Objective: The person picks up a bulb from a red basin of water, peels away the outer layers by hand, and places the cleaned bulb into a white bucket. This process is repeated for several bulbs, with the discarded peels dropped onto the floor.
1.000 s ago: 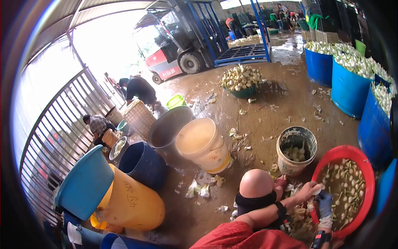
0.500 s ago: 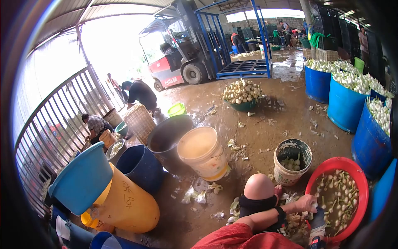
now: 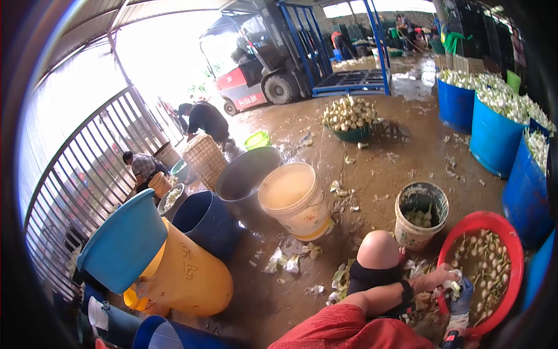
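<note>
My left hand [image 3: 443, 278], bare and with a dark band at the wrist, is closed around a white bulb [image 3: 453, 285] with a pale stem end. My right hand [image 3: 463, 298] wears a blue-grey glove and touches the bulb from the other side. Its fingers are curled, and I cannot make out what they hold. Both hands are at the near left rim of a red tub [image 3: 517, 262], where many white bulbs with green stems float in brownish water. Beyond my knee stands a dirty white bucket [image 3: 407, 232] with several bulbs inside.
Peel scraps lie on the wet floor [image 3: 366, 180]. A cream bucket [image 3: 289, 203], yellow barrel [image 3: 200, 273] and light-blue basin [image 3: 125, 241] stand left. Blue barrels [image 3: 494, 142] full of bulbs line the right. A heaped green basin [image 3: 353, 135], a forklift [image 3: 250, 87] and other people are farther off.
My gloved right hand has come up out of the tub's near edge to meet my left hand at the white bulb. The view has shifted slightly, moving the scene rightward.
</note>
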A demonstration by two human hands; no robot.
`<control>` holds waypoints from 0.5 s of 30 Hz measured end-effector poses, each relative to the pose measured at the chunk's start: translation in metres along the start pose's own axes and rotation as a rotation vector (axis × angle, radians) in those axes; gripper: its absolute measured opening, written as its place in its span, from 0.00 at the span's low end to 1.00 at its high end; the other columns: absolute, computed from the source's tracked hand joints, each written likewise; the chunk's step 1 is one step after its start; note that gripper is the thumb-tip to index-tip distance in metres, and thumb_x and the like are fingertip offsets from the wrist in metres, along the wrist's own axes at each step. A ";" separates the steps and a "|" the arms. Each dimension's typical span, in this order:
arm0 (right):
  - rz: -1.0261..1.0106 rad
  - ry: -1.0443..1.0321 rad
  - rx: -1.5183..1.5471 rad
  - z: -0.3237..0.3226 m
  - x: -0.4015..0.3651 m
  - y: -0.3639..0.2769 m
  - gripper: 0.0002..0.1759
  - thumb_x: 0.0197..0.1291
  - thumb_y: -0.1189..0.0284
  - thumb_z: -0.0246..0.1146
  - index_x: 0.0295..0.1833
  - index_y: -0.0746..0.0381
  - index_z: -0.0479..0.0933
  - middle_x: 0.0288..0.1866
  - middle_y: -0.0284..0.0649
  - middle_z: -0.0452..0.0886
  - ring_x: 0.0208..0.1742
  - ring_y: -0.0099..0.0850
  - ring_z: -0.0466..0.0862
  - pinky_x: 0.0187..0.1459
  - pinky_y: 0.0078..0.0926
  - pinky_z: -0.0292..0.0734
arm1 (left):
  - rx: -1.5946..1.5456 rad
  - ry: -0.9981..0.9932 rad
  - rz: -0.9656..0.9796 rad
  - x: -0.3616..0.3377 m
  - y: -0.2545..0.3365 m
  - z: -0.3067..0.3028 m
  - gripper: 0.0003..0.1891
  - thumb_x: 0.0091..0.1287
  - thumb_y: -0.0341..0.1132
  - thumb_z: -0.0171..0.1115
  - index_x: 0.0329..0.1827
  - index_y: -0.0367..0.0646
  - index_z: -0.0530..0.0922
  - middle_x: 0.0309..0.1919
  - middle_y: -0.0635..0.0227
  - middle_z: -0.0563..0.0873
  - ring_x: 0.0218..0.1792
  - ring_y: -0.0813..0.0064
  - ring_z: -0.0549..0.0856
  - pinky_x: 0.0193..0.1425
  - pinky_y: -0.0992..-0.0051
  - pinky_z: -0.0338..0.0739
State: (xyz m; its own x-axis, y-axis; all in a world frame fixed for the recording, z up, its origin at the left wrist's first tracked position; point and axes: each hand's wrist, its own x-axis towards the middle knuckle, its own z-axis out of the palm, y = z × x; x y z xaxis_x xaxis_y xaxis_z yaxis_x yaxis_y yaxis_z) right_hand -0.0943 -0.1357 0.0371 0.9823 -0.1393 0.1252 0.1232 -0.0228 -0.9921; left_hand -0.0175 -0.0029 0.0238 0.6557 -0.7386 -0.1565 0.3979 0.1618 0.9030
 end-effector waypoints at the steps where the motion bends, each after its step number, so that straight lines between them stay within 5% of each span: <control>1: -0.099 -0.004 -0.167 -0.004 0.002 0.000 0.13 0.66 0.65 0.55 0.43 0.65 0.77 0.31 0.34 0.80 0.23 0.21 0.79 0.20 0.16 0.75 | -0.112 0.119 0.015 0.003 -0.003 0.008 0.10 0.57 0.37 0.63 0.32 0.39 0.77 0.16 0.75 0.76 0.13 0.81 0.74 0.16 0.82 0.66; 4: -0.330 0.232 -0.345 -0.035 -0.006 0.053 0.15 0.66 0.65 0.55 0.48 0.66 0.75 0.38 0.36 0.79 0.33 0.23 0.81 0.28 0.18 0.79 | -0.287 -0.208 0.010 -0.010 0.015 0.004 0.11 0.55 0.31 0.63 0.38 0.33 0.80 0.33 0.63 0.84 0.28 0.79 0.83 0.23 0.79 0.75; 6: -0.298 0.125 -0.491 -0.065 -0.008 0.063 0.15 0.66 0.67 0.54 0.51 0.65 0.73 0.45 0.38 0.77 0.40 0.25 0.80 0.31 0.18 0.78 | -0.354 -0.277 0.008 -0.003 0.007 0.004 0.12 0.54 0.29 0.62 0.39 0.32 0.80 0.35 0.61 0.85 0.29 0.78 0.84 0.24 0.79 0.76; 8: 0.060 -0.165 0.051 -0.076 -0.003 0.061 0.14 0.66 0.69 0.54 0.53 0.64 0.73 0.46 0.38 0.75 0.43 0.25 0.79 0.36 0.19 0.77 | -0.411 -0.349 0.019 0.001 0.007 0.004 0.13 0.52 0.27 0.61 0.41 0.31 0.79 0.37 0.60 0.85 0.30 0.76 0.84 0.26 0.79 0.78; 9: -0.223 -0.072 -0.361 -0.077 -0.006 0.057 0.15 0.66 0.68 0.54 0.54 0.65 0.73 0.48 0.37 0.76 0.44 0.25 0.78 0.42 0.20 0.75 | -0.500 -0.362 0.059 0.000 0.011 0.008 0.14 0.51 0.27 0.60 0.42 0.31 0.79 0.37 0.59 0.85 0.30 0.74 0.85 0.27 0.79 0.79; 12: -0.365 0.209 -0.590 -0.105 -0.010 0.071 0.16 0.66 0.69 0.53 0.55 0.65 0.72 0.49 0.36 0.77 0.46 0.25 0.78 0.48 0.21 0.74 | -0.631 -0.380 0.160 -0.006 0.024 0.005 0.21 0.49 0.27 0.59 0.49 0.31 0.77 0.40 0.55 0.85 0.32 0.69 0.86 0.33 0.75 0.83; 15: -0.094 0.409 0.332 -0.100 -0.003 0.036 0.15 0.69 0.75 0.44 0.55 0.66 0.73 0.47 0.39 0.79 0.46 0.27 0.79 0.49 0.22 0.73 | -0.703 -0.377 0.065 -0.006 0.023 -0.008 0.24 0.57 0.40 0.61 0.55 0.36 0.73 0.41 0.51 0.84 0.34 0.61 0.86 0.30 0.67 0.82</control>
State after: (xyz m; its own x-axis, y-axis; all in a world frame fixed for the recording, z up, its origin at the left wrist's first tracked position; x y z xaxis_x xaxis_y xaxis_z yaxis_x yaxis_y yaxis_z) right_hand -0.1065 -0.2347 0.0015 0.8381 -0.5274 0.1393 0.3109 0.2518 -0.9165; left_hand -0.0073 0.0106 0.0422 0.4801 -0.8648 0.1469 0.7601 0.4938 0.4224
